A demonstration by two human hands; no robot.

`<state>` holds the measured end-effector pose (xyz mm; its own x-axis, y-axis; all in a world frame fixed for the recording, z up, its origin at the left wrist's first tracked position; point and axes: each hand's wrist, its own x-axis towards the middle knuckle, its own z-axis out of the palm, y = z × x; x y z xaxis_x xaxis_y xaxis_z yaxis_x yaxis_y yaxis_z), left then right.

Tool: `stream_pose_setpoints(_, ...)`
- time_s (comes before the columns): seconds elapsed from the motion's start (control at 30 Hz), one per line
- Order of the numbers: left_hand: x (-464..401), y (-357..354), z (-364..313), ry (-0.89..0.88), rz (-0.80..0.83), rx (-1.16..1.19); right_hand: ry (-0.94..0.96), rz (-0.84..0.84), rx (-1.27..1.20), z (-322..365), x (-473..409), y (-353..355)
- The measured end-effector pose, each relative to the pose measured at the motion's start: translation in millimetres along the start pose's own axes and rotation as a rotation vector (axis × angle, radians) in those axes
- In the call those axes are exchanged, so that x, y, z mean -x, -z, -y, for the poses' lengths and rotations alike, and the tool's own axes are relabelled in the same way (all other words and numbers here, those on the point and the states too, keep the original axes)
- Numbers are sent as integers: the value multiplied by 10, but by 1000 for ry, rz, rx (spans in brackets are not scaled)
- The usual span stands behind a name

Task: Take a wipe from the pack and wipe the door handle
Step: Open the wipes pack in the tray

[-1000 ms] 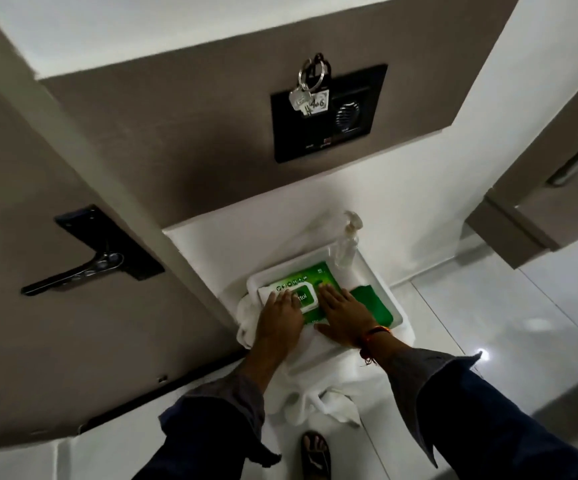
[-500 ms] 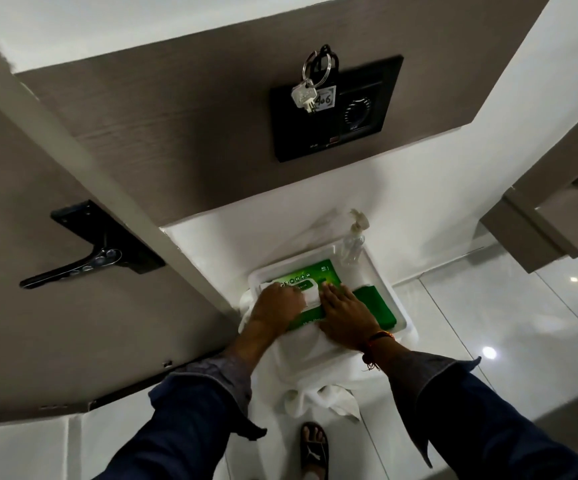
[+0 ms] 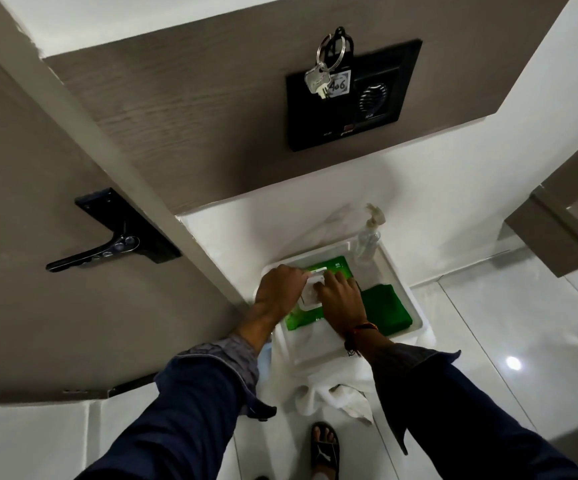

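Note:
A green wipe pack with a white flip lid lies in a white tray. My left hand pinches the raised lid at its far edge. My right hand rests on the pack, fingertips at the lid opening; whether they hold a wipe is hidden. The black door handle sticks out from its black plate on the brown door at the left, well away from both hands.
A clear pump bottle and a folded green cloth share the tray, which sits on white towels. A key ring hangs on a black wall panel. My sandalled foot stands on glossy floor tiles.
Both hands lay flat on the pack a second ago. My left hand has since lifted the white lid, and my right fingers have moved to the opening. The view has shifted slightly.

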<state>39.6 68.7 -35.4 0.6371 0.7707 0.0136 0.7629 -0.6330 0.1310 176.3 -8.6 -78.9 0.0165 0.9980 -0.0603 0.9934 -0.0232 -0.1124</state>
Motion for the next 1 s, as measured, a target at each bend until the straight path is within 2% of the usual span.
stream_pose_setpoints(0.07, 7, -18, -3, -3, 4, 17, -17, -1, -44, 14, -26, -64)
stream_pose_setpoints(0.17, 41, -19, -17, 15, 27, 90, -15, -109, -138, -22, 41, -62)
stream_pose_setpoints(0.3, 136, -79, -35, -55, 107, 35, 137, -193, -198, -183, 253, -17)
stream_pose_setpoints(0.4, 245, -163, -101, -86, 171, -33, 297, -7, -162, -284, 304, 43)
stream_pose_setpoints(0.47, 315, -259, -144, -122, 248, -162, 322, 139, -113, -281, 301, 67)
stream_pose_setpoints(0.57, 408, -310, -219, -132, 302, -285, 307, 227, -75, -261, 279, 86)
stream_pose_setpoints(0.67, 440, -299, -287, -140, 300, -307, 301, 281, -45, -232, 253, 129)
stream_pose_setpoints(0.77, 462, -194, -225, -95, 299, -128, 128, 278, -250, -162, 229, 239)
stream_pose_setpoints(0.83, 498, -57, -146, -9, 211, 171, -30, 201, -436, -110, 214, 318)
stream_pose_setpoints(0.9, 573, 113, -55, 163, 56, 481, -121, 95, -559, -28, 186, 422)
stream_pose_setpoints(1.0, 674, 349, 121, 438, -74, 778, -151, -39, -683, 202, 103, 625)
